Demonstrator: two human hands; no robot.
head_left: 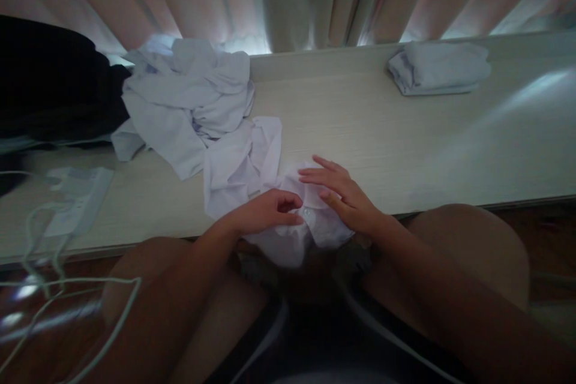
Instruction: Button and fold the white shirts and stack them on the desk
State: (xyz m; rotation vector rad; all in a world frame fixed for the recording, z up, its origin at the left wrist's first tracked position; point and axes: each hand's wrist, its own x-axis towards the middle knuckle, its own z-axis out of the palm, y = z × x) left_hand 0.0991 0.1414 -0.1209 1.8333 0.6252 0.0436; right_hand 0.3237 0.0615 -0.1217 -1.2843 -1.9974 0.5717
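Observation:
A white buttoned shirt (238, 168) lies over the front edge of the table, its near end hanging toward my lap. My left hand (270, 211) is over this near end, fingers curled and a gap showing between thumb and index finger. Its thumb tip is close to a small button (306, 212); no cloth shows pinched there. On the right side of the same cloth, my right hand (344, 195) has its fingers stretched out and apart, lying over the fabric. Contact under the fingertips is hard to make out.
A crumpled white cloth pile (189, 93) sits at the back left, beside a black bag-like item (49, 84). A folded white garment (443, 67) rests at the back right. A power strip (83, 201) with white cables is at the left, before curtains (297, 0).

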